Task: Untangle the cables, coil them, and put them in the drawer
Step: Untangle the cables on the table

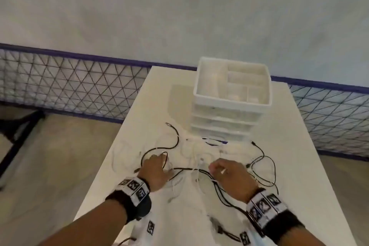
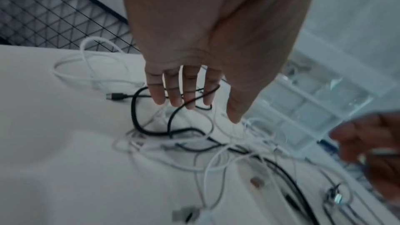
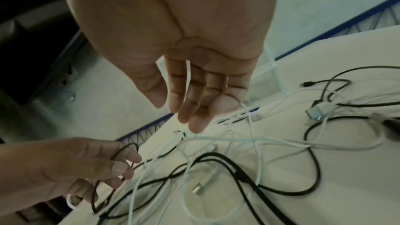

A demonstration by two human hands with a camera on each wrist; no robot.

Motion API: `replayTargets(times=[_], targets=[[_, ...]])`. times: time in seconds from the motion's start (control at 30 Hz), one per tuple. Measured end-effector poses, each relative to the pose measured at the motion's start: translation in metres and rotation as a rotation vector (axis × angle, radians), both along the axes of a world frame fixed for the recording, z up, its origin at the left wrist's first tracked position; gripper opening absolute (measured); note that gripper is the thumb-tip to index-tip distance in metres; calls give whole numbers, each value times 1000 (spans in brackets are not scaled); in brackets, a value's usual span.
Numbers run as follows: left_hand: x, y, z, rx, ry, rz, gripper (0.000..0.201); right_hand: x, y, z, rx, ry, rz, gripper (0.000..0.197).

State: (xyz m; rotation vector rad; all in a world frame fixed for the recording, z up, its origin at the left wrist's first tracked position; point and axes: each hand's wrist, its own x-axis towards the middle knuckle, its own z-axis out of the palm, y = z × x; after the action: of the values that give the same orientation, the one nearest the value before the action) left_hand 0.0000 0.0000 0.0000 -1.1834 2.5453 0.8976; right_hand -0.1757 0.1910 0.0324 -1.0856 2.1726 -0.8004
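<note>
Several black and white cables lie tangled on the white table (image 1: 289, 156) in front of a clear stacked drawer unit (image 1: 223, 124), whose drawers look closed. My left hand (image 1: 159, 164) hovers over the left of the tangle with straight fingers (image 2: 184, 95). A loop of black cable (image 2: 194, 98) runs across them. My right hand (image 1: 217, 168) is to the right, with a white cable (image 3: 187, 74) threaded between its index and middle fingers (image 3: 190, 109). The cable's plug end (image 1: 223, 171) sticks out over the back of that hand. More black cable (image 1: 273, 168) loops at the right.
A white divided tray (image 1: 199, 94) sits on top of the drawer unit. A wire mesh fence (image 1: 79, 86) runs behind the table, against the wall. The table's left edge drops to the floor, where a black stand leg (image 1: 18, 126) shows. Loose plugs lie near the front edge.
</note>
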Motion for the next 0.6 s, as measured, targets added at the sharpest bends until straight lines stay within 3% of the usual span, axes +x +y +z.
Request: replayTargets(times=[0.07, 0.13, 0.2, 0.27, 0.33, 0.4, 0.5, 0.6], targets=[[-8, 7, -4, -19, -44, -30, 44, 1, -15, -6, 14, 56, -34, 13], [-12, 10, -5, 11, 17, 59, 25, 8, -26, -11, 92, 115, -2, 26], [-17, 9, 12, 126, 131, 140, 17, 13, -30, -14, 90, 149, -5, 51], [-25, 3, 41, 241, 296, 161, 23, 16, -36, -4, -39, 129, -4, 72], [-32, 5, 87, 351, 436, 77, 23, 20, -48, 12, -159, -46, 11, 85], [-40, 11, 131, 467, 603, -29, 30, 24, -61, 29, -240, -278, 33, 69], [-46, 9, 174, 616, 829, 20, 37, 26, -72, 50, -270, -385, 87, 5], [-43, -2, 190, 561, 950, 146, 35, 18, -65, 69, -356, -463, -2, 21]])
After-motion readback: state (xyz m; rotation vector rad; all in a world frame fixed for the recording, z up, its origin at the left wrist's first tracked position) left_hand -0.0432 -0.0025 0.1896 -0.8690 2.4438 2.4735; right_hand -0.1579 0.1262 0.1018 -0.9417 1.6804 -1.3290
